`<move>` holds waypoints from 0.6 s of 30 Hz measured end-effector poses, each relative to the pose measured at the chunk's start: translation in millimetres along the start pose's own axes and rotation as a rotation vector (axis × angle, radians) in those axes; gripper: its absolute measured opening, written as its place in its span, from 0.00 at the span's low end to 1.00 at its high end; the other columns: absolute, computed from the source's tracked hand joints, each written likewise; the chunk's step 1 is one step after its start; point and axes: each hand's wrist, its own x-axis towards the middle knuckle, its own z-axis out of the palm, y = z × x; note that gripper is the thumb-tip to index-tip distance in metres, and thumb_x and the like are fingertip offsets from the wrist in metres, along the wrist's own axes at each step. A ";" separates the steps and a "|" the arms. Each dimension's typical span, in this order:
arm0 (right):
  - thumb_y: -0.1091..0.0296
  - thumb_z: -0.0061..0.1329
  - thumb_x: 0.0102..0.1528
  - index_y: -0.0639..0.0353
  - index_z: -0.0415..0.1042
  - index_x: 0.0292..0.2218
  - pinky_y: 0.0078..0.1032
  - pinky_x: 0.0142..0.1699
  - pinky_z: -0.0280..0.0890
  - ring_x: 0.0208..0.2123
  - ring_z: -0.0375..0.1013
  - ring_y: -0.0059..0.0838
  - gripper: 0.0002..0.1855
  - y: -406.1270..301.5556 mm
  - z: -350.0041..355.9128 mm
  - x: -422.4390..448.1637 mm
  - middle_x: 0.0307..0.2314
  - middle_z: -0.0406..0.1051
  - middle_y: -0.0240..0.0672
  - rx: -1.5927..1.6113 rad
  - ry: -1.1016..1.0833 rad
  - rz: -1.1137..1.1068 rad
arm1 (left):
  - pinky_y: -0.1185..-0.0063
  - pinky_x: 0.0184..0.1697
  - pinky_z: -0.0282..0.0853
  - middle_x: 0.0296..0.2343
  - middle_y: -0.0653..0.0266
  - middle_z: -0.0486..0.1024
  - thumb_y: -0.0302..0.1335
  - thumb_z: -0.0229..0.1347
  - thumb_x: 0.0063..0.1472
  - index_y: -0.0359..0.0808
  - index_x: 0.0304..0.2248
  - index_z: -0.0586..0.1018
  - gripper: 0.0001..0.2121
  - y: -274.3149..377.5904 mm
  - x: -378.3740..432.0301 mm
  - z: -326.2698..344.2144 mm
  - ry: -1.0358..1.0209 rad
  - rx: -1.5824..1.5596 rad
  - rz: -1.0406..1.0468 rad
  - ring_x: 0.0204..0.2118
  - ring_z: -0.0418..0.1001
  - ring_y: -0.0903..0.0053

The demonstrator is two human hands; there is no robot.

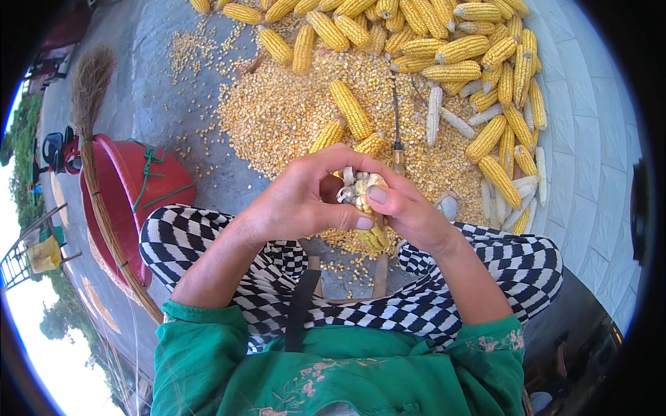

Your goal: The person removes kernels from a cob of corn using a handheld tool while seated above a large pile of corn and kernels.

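Note:
Both of my hands are closed around one ear of corn (372,236), held above the ground between my knees. My left hand (307,195) wraps it from the left, its thumb pressed along the near side. From the other side, my right hand (411,205) grips it, the thumb resting near the pale, husk-tufted end. Part of the ear is hidden by my fingers. Just beyond my hands spreads a heap of loose corn kernels (281,114), with a few whole ears (351,109) on top. A screwdriver-like tool (397,135) with a wooden handle lies on the kernels.
Many yellow ears (463,49) are piled at the far right. Bare white cobs (433,115) lie on and beside the kernels. On my left, a red plastic tub (171,171) with green cord has a straw broom (93,156) leaning across it. A tiled wall (577,130) stands at right.

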 end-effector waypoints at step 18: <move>0.54 0.51 0.48 0.67 0.55 0.51 0.21 0.48 0.58 0.44 0.62 0.25 0.35 -2.9 2.2 1.3 0.41 0.62 0.39 -0.402 0.141 -0.117 | 0.89 0.28 0.63 0.33 0.68 0.72 0.25 0.58 0.44 0.33 0.45 0.68 0.25 3.4 -4.8 -13.1 0.173 -0.232 0.033 0.28 0.68 0.86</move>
